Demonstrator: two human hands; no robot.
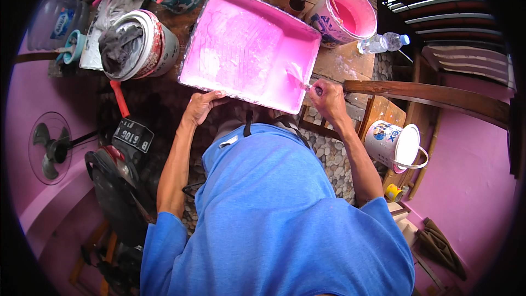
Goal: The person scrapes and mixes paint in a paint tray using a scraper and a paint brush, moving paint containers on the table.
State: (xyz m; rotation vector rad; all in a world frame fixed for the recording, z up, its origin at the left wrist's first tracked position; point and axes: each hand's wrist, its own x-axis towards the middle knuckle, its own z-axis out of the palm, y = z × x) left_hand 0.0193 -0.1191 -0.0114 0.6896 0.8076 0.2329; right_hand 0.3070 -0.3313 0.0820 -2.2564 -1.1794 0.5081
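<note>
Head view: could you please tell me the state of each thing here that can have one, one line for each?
Paint tray: coated with pink paint, tilted.
Left hand: grips the near edge of the tray.
Right hand: shut on a brush.
Brush: tip in the pink paint.
Pink paint bucket: open, paint inside.
White bucket: open, looks empty.
Water bottle: lying on its side, capped.
</note>
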